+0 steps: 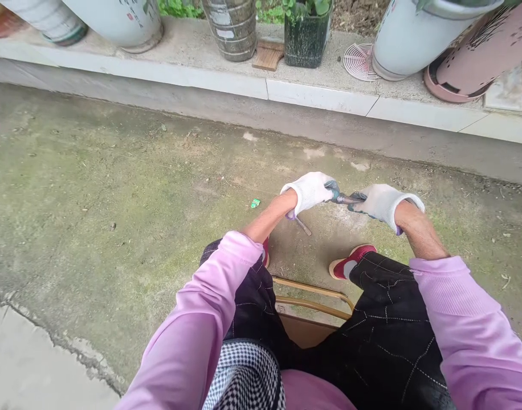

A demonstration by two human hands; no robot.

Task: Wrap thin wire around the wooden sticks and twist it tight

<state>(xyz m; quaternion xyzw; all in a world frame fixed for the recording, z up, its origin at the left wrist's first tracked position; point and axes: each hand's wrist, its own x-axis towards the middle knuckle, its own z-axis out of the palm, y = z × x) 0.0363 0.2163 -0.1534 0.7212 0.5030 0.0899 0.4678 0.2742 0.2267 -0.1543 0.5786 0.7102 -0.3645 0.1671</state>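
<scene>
My left hand (313, 191), in a white glove with dark grip coating, is closed around one end of a short, dark metal rod-like piece (347, 200). Its other end is in the closed fingers of my right hand (379, 203), gloved the same way. The two hands face each other a small gap apart, above the ground between my feet. Below my left wrist a thin brownish rod (304, 226) shows; whether it lies on the ground or hangs from that hand, I cannot tell. The gloves hide most of the held piece.
Concrete ground (137, 188) with green moss spreads around me. A low tiled ledge (321, 98) ahead carries several pots, among them a dark square pot (307, 40) and a pink pot (483, 54). A green scrap (255, 203) lies left of my hands. Below me is a metal-framed stool (316, 304).
</scene>
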